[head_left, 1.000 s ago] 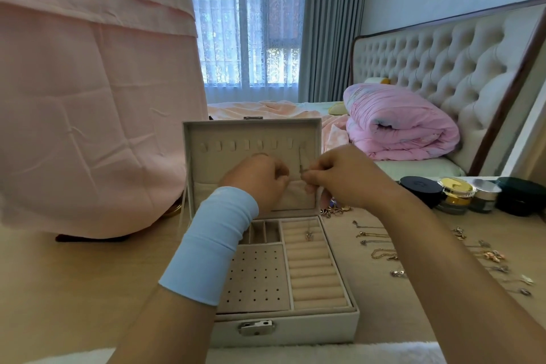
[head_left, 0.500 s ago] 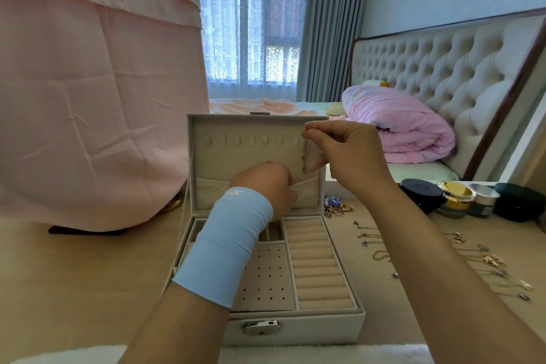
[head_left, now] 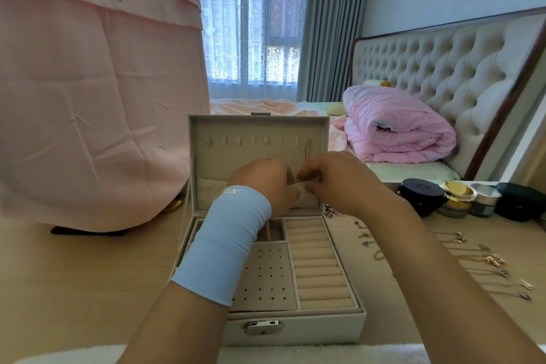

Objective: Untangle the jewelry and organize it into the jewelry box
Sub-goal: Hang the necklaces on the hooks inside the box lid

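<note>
The bedroom has a lace-hung window (head_left: 251,23) straight ahead. A bed with a tufted headboard (head_left: 443,83) and a rolled pink duvet (head_left: 399,133) stands on the right, and a big pink cloth (head_left: 88,97) is draped on the left. Nearer, a pale wooden table (head_left: 74,275) carries the jewelry box (head_left: 295,331). It is open with its latch toward the person and its lid (head_left: 257,127) upright. Bare tabletop lies left of the box. To its right are rows of loose jewelry (head_left: 487,260), with jars (head_left: 455,198) behind them. A thin necklace (head_left: 307,154) hangs from the lid's rightmost hook with its long axis vertical. It runs down to the right hand (head_left: 334,183), whose thumb and forefinger pinch its lower end at the lid pocket's rim. The left hand (head_left: 266,183) is just beside it with its fingers curled at that rim. Its back hides them, so I cannot tell what they hold.
</note>
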{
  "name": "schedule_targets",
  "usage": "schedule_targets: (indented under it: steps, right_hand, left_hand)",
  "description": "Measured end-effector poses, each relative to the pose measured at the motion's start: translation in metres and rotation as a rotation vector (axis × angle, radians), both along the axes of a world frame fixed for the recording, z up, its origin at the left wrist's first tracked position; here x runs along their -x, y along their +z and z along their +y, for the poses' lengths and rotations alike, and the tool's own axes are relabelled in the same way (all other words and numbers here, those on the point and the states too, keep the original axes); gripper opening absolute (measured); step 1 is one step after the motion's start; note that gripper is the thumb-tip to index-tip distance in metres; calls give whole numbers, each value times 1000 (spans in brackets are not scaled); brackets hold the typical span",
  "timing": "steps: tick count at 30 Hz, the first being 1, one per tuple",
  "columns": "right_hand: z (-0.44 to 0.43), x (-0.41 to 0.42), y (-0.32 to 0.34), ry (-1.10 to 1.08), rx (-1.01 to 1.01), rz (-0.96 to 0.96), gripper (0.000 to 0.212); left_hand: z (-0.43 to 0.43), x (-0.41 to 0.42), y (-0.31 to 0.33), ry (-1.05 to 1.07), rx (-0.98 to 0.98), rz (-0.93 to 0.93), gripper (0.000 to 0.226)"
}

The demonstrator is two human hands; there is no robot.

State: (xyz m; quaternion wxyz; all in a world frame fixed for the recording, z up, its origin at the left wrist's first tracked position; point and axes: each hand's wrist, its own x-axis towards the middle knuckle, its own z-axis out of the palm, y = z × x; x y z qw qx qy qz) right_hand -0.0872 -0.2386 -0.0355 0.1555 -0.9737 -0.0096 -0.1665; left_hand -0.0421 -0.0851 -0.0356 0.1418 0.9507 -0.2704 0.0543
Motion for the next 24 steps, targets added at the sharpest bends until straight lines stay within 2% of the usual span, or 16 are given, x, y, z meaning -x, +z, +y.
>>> schedule_targets:
  steps: [3,7,11,16,24]
  right_hand:
    - [-4,5,0,25,-82,-11,29]
    - [-20,25,11,65,-204,-81,18]
    - [-50,51,14,28,-83,128,10]
    - [-89,80,-7,-50,-71,413,9]
    - [-122,89,-30,-171,-17,688,3]
  left_hand:
    - [-2,2,0,1,2,-57,37]
    - [-12,11,3,-58,63,-125,34]
    - [-31,32,-1,-182,131,-89,25]
    - [-63,67,-18,-353,-16,-65,19]
    - [-116,95,-45,-330,-205,84,23]
